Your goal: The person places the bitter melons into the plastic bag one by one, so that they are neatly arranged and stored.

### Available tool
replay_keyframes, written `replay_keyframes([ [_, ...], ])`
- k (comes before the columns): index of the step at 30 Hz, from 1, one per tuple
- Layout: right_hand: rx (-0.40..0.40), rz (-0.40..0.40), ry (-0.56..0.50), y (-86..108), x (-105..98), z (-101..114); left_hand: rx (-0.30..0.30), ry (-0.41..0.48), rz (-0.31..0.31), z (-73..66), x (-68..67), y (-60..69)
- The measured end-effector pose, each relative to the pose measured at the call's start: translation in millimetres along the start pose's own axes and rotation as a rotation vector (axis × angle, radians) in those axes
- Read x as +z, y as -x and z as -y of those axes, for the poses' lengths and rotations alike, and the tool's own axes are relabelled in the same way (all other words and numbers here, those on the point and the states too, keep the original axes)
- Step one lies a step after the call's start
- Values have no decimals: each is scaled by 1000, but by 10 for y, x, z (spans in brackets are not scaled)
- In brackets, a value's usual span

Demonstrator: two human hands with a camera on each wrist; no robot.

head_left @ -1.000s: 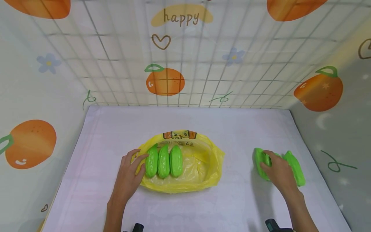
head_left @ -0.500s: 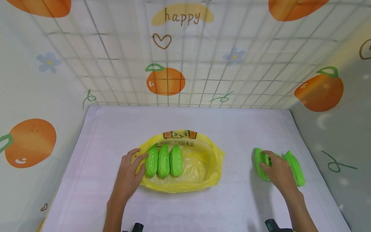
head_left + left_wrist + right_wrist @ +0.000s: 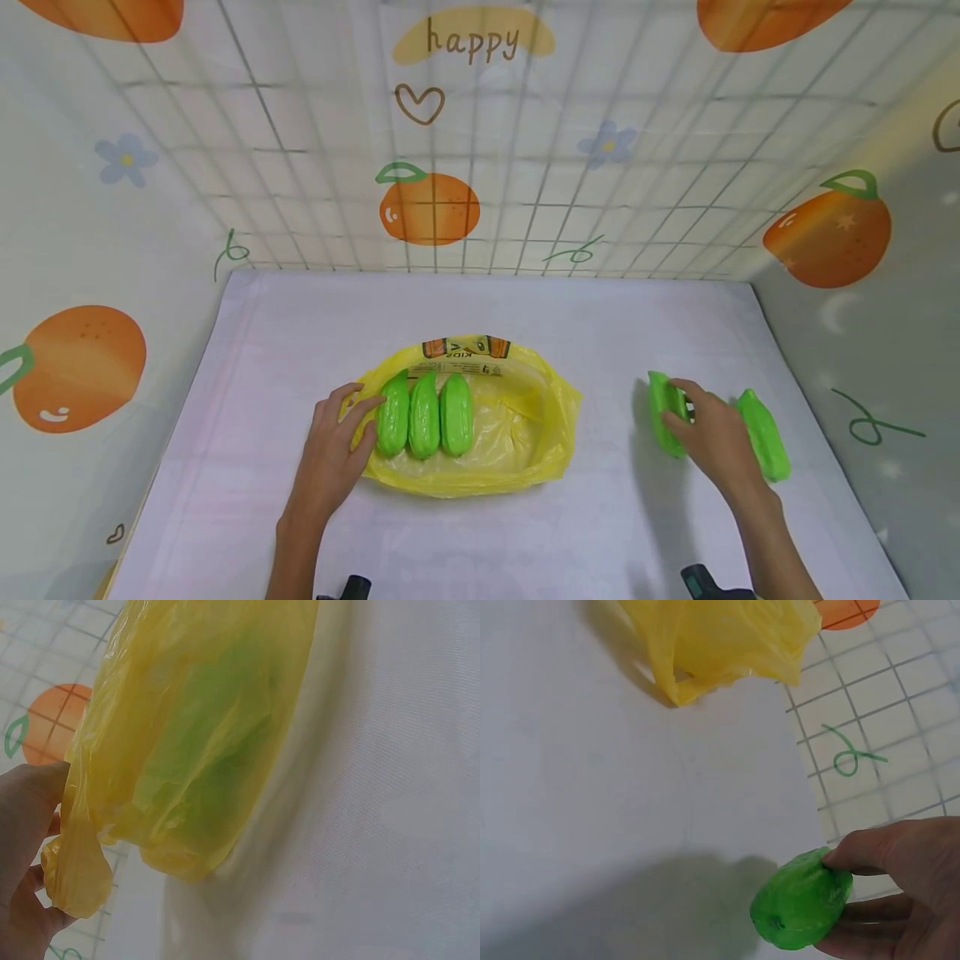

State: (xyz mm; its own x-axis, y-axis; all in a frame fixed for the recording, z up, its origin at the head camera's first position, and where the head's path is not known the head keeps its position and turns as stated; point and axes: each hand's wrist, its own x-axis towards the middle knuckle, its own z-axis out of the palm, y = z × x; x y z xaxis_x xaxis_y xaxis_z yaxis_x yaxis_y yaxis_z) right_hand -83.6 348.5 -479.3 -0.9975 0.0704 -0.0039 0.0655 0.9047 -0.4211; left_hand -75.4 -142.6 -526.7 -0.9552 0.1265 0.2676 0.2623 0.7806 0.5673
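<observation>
A yellow plastic bag (image 3: 555,425) lies with its mouth spread, and three green cucumber-like pieces (image 3: 424,417) rest side by side in its left part. My left hand (image 3: 337,442) pinches the bag's left rim; in the left wrist view the fingers of that hand (image 3: 30,855) grip a bunched end of the yellow bag (image 3: 202,750). Over to the right, my right hand (image 3: 716,433) holds another green piece (image 3: 666,414) between thumb and fingers. The right wrist view shows this green piece (image 3: 802,900) end-on in the right hand (image 3: 900,892), its shadow beside it.
One more green piece (image 3: 765,435) lies on the white table (image 3: 525,542), just right of my right hand. Behind the table stands a grid-patterned backdrop (image 3: 525,200) with printed oranges; plain side panels flank it.
My right hand has shifted slightly left with the green piece it grips, separating it from the piece on the right. The left hand and the bag have stayed put.
</observation>
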Motion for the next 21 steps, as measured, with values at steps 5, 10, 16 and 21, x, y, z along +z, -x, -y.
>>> replay_keyframes([
  [5,-18,20,-10,-26,-41,129,1,0,-3,-3,-3,-2],
  [10,-49,34,-41,-41,-88,287,-2,0,-2,-5,1,-4],
  [16,-57,39,-74,-45,-124,454,-7,-5,2,-4,2,-6],
  [21,-65,39,-103,-43,-174,605,-11,-4,3,-3,-1,0],
])
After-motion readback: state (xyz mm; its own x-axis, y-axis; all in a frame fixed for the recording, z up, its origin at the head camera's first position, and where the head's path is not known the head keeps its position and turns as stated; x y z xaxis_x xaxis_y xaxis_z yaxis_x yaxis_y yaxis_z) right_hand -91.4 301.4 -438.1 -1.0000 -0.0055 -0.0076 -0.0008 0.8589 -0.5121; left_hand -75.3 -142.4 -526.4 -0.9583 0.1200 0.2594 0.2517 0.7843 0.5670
